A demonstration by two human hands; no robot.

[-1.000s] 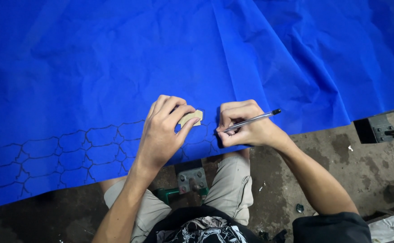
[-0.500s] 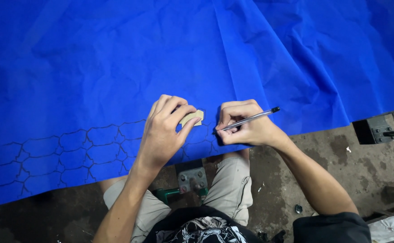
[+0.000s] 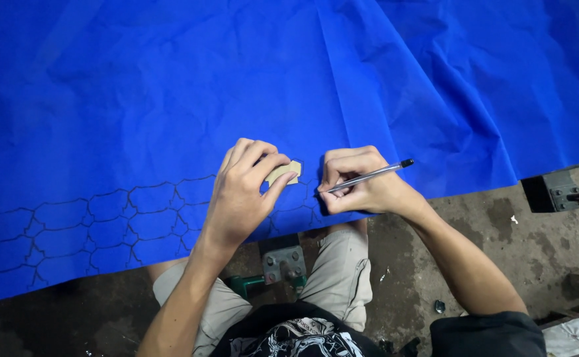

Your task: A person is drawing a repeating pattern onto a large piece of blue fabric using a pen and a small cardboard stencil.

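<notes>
Creased blue fabric (image 3: 170, 99); left hand (image 3: 246, 192) pins small tan template (image 3: 286, 172); right hand (image 3: 362, 188) grips pen (image 3: 369, 176).

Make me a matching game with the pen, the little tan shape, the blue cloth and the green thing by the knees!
Things:
1. pen
2. small tan template
3. blue cloth
4. green clamp

Places:
A. spread out, with outlines drawn along its near edge
B. held in the right hand
C. on the floor between the legs
D. pressed under the left hand fingertips

Pairs: 1-B, 2-D, 3-A, 4-C
</notes>
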